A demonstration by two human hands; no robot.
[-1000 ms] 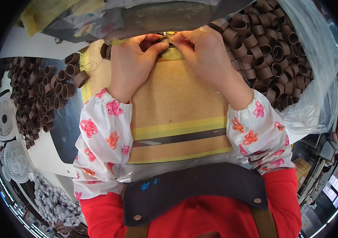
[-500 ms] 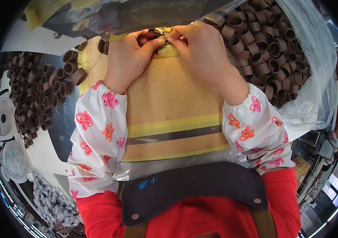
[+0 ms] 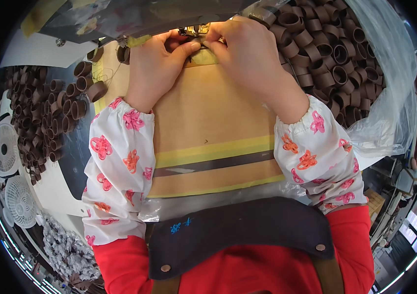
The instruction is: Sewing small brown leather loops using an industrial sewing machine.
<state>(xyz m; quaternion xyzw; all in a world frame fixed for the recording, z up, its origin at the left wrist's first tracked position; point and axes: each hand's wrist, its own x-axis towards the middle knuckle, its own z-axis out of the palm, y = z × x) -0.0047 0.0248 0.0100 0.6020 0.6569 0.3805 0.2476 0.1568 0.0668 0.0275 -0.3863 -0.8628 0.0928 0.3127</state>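
Under the lit needle area of a sewing machine (image 3: 135,22), both hands work close together at the far end of the bed. My left hand (image 3: 157,66) is closed, its thumb and fingers pinching a small dark brown band (image 3: 196,42) beside the metal presser parts (image 3: 197,30). On the other side, my right hand (image 3: 252,56) pinches at the same band with thumb and forefinger. Much of the band is hidden by the fingers. Below the hands lies a tan work surface (image 3: 208,103) edged with yellow tape.
Many brown band loops (image 3: 42,108) are heaped on the left, some with loose threads. A larger heap of brown loops (image 3: 326,54) lies in a clear plastic bag (image 3: 389,108) on the right. White fans (image 3: 3,147) stand at far left.
My right forefinger and thumb have shifted slightly up and left by the presser parts, and the right wrist has turned a little. My left hand keeps its pinch.
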